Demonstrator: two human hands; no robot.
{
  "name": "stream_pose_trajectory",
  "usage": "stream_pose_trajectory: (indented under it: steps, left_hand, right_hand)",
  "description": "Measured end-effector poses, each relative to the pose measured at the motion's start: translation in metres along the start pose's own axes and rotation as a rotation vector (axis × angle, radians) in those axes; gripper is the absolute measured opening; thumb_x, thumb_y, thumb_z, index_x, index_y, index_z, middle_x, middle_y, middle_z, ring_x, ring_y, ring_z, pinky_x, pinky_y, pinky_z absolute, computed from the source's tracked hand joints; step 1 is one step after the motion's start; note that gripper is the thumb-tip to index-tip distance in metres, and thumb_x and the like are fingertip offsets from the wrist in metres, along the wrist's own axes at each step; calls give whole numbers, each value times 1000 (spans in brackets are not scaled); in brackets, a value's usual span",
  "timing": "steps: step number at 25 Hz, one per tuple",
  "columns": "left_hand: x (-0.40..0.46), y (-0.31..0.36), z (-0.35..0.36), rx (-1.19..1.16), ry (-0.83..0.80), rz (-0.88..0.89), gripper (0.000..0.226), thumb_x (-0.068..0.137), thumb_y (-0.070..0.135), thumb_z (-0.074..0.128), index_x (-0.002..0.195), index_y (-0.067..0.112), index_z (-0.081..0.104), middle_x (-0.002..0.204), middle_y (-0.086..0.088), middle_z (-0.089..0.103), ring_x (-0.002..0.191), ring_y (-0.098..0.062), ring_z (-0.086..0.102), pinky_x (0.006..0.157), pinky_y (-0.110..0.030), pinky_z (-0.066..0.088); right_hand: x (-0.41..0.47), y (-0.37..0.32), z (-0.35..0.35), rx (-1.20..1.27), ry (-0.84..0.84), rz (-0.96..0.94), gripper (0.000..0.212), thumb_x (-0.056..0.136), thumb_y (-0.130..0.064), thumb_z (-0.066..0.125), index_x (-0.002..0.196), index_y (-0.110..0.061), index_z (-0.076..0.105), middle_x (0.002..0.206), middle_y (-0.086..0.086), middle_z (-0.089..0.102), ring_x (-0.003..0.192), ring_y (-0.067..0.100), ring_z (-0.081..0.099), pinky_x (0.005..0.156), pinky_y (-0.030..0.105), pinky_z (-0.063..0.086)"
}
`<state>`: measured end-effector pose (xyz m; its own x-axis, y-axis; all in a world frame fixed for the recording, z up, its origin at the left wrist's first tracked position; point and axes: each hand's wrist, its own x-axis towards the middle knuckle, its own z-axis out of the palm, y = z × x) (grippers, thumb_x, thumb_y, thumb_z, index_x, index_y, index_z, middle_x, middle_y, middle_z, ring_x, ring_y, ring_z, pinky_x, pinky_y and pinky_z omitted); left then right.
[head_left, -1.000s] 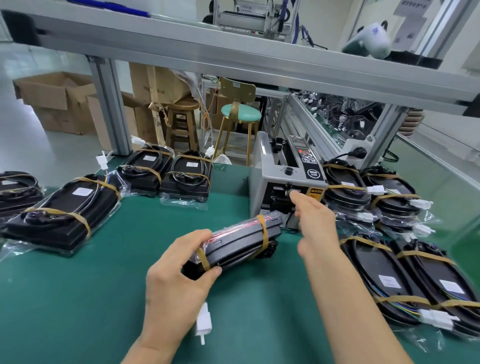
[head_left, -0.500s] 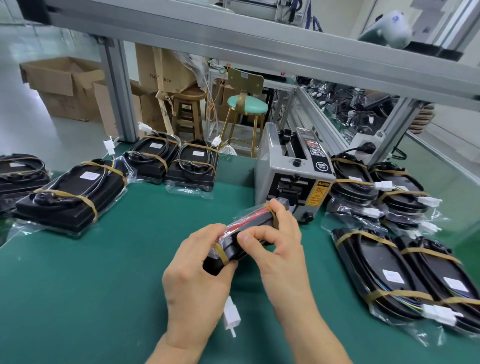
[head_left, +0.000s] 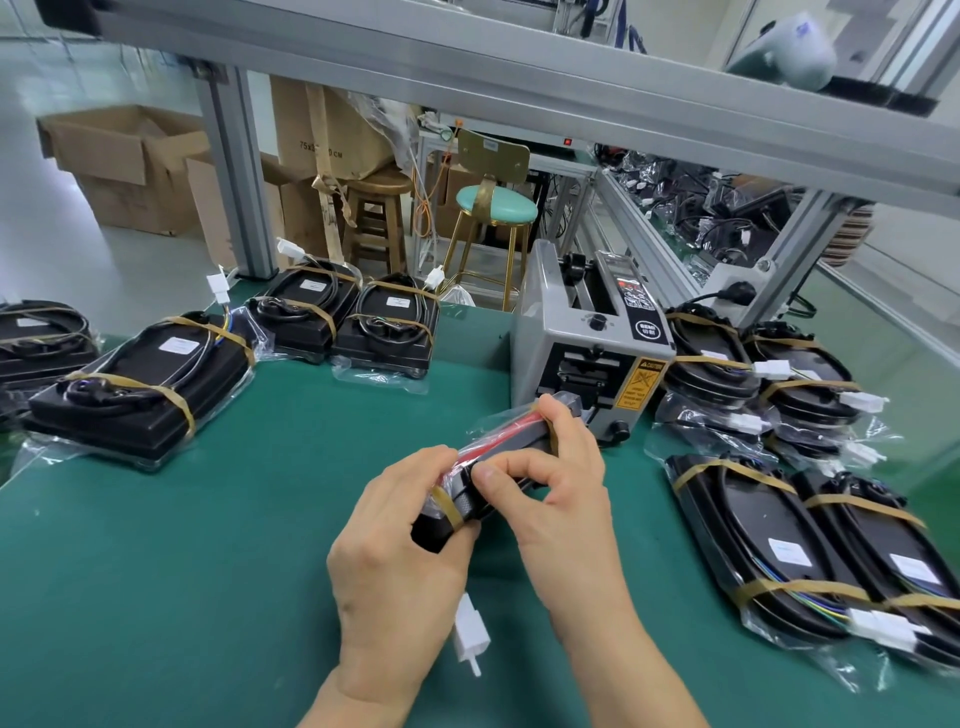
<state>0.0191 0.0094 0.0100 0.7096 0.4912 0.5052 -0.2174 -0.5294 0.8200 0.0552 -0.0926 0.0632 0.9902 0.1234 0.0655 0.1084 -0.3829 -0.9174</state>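
Mat: 1 bagged unit in L hand, R hand; 1 dispenser

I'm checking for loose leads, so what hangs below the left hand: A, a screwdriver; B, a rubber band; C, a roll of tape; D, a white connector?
D: a white connector dangles just under the left hand, which grips the bagged black unit together with the right hand.
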Motion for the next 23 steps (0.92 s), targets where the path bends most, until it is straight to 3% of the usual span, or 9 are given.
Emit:
stream_pose_trajectory:
  steps: [19,23]
  left_hand:
    - [1,2,-1,26,11,26,65,50,-6,87,107,19,68,104,11,66,97,-12,63,85,-30,49]
    - [0,2,-1,26,6,8,65,51,-7,86,107,20,68,106,12,66,99,-10,62,87,-26,48]
  right_hand:
    - [0,3,6,-27,79,-50,16,78,-22,74,63,-24,69,146,-23,35,141,-3,13,118,43,12]
    - [2,7,8,66,189,-84,24,74,-16,76,87,-28,58,130,-22,44,130,2,35,112,42,27]
